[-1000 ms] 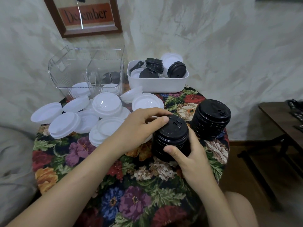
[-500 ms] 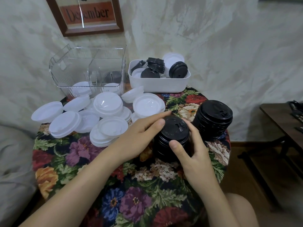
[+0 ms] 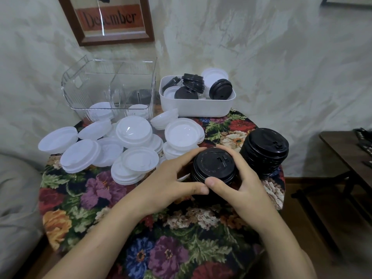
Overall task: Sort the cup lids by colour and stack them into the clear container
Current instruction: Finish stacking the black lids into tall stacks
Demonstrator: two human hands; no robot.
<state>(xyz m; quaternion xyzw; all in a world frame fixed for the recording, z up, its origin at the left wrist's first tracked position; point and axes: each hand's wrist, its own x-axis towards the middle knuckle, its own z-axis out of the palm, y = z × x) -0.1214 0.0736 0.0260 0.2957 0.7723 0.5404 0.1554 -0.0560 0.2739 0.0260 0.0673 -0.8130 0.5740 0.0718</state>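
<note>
Head cam, the only view going. Both hands are wrapped round the black stack in the middle of the bench. The left hand cups it from 9 o'clock and the right hand from 3. Fingers curl round the far rim and the thumbs touch each other at 6, so both are gripping and neither is loose.

A second black stack stands just beside it at 2. Loose white lids are spread from 9 to 11. The container is at 11 by the wall, and a bin of mixed lids sits at 12.

My guess is this step is squaring the stack up before it goes in the container. I'd keep the squeeze even all round and grip low rather than by the top lid, or the upper ones could pop loose. The way to 11 runs over the white lids, so it needs a proper lift rather than a drag. The container has a divider and something white shows low through its wall, though I can't tell which compartment that's in. Worth checking before dropping black in.

Compared with a second ago, the left hand was lying across the top lid. It has since slid down to the side, the lid top is fully showing, and the left thumb has come round to meet the right one. The right hand has barely changed, and the piles haven't budged.
</note>
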